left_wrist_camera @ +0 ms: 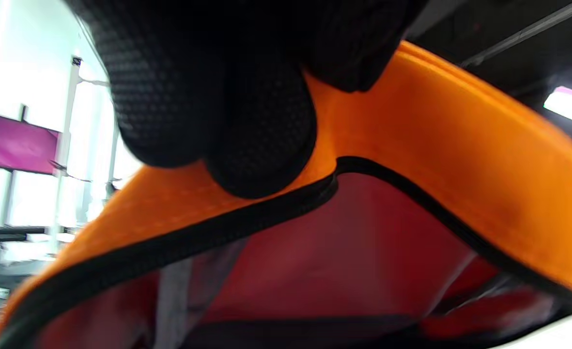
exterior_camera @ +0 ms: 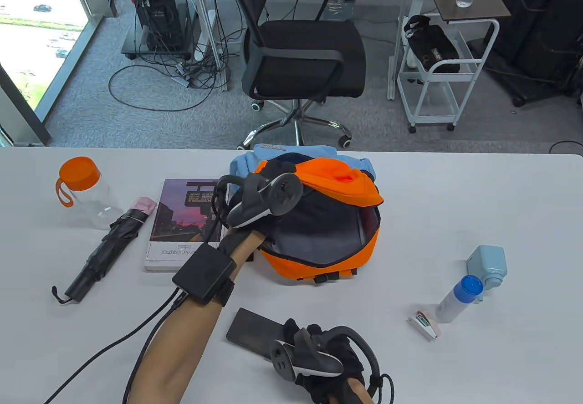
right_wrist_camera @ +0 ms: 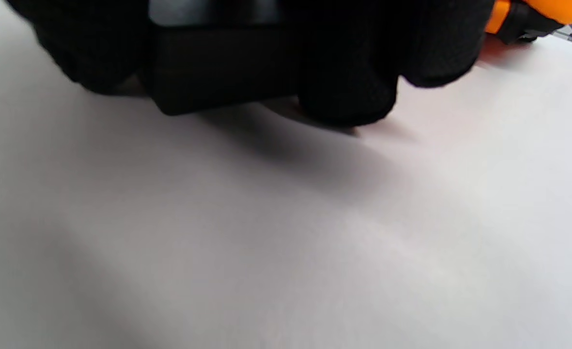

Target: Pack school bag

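Mid-tabletop, the left hand (exterior_camera: 255, 203) pinches the bag (exterior_camera: 319, 235) flap, mouth gaping. Near the front edge the right hand (exterior_camera: 319, 363) grips a black tablet (exterior_camera: 253, 333); best lift it flat and slide in.

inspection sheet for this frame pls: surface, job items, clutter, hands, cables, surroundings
Surface: white table, no spills seen.
Job's things: orange school bag open; purple-cover book, black folded umbrella, orange-lidded clear bottle, blue-capped white bottle outside it.
Clutter: nothing seen.
Grippers: left hand grips the bag's rim; right hand grips a flat black slab.
Cables: black glove lead crosses the table.
Surroundings: black office chair, white cart.
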Demonstrator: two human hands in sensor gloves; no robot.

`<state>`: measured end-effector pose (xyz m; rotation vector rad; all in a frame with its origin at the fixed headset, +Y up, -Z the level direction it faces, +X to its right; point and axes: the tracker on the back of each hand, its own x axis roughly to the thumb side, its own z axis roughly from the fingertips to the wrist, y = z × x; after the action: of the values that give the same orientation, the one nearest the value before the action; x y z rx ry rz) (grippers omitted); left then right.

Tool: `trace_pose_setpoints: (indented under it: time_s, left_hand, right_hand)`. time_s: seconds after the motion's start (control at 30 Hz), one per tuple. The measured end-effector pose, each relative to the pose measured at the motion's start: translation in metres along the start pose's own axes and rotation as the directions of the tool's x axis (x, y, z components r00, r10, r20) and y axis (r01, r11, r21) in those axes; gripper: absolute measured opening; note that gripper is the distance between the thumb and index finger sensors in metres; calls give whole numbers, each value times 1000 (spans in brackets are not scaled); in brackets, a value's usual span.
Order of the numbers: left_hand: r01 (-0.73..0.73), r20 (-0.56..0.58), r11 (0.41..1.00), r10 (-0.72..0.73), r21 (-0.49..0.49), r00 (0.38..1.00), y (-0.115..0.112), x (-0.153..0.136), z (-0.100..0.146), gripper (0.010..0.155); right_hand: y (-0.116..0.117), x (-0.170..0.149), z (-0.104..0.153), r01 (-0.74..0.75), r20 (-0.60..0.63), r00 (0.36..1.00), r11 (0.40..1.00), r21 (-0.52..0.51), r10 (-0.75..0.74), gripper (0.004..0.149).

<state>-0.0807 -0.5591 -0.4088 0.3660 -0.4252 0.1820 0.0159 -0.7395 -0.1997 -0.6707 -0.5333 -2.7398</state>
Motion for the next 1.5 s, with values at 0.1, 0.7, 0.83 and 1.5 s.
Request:
trace_pose_setpoints:
  time_s: [0.1, 0.7, 0.83, 1.5]
  left_hand:
    - [-103, 28, 995, 103, 11, 994, 9, -6, -4, 45]
    - [-267, 14, 954, 271, -135, 962, 9, -17, -1, 45]
    - [-287, -9, 946, 289, -152, 957, 11, -17, -8, 45]
    - [-266, -65, 940, 258, -211, 964, 4, -24, -1, 46]
  right_hand:
    - [-2, -4, 1, 53, 0, 999, 993, -102, -53, 87]
    - [-82, -110, 18, 456, -247, 773, 782, -425, -585, 70]
    - [-99, -111, -47, 474, -371, 698, 784, -401, -612, 67]
    - [-177, -261, 78, 454, -418, 593, 714, -532, -688, 65]
